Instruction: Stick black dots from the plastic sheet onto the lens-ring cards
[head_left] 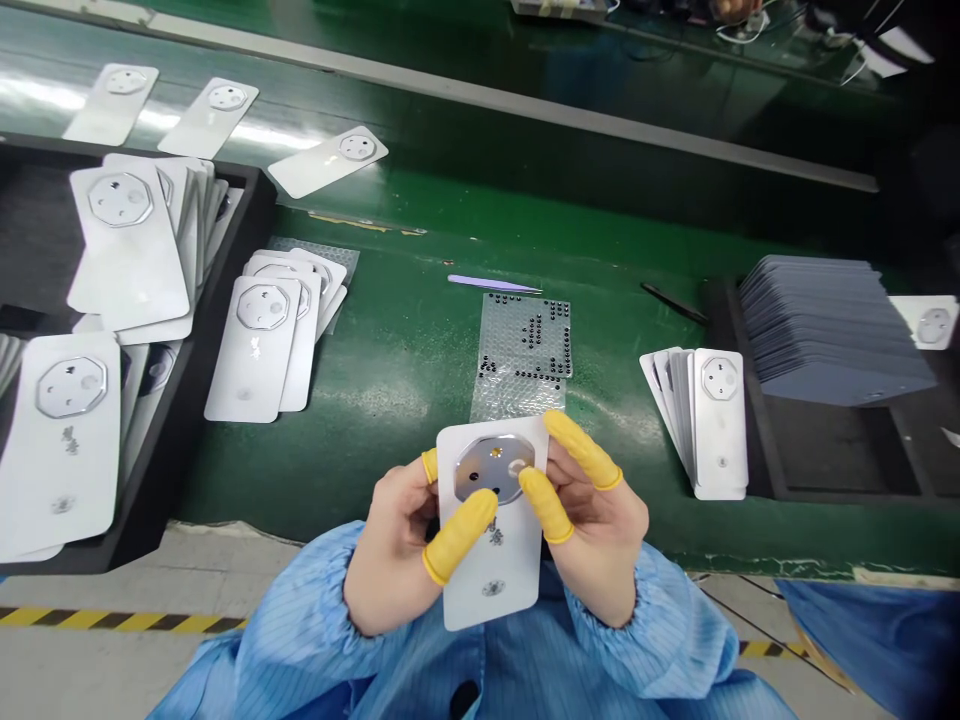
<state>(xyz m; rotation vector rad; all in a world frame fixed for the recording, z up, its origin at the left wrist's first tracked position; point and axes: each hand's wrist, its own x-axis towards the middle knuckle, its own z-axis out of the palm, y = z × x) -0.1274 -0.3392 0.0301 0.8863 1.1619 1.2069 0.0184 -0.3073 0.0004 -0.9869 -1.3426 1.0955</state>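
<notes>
I keep the white cover (491,570) pinched between left hand (394,555) and right hand (596,525), so its shiny ring (487,468) faces me, parts sheet (525,340) at 12 o'clock

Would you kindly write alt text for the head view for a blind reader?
The left hand and right hand, in yellow finger cots, hold a white rounded plastic cover with a silver octagonal plate over a green bench; similar covers lie stacked around.
</notes>
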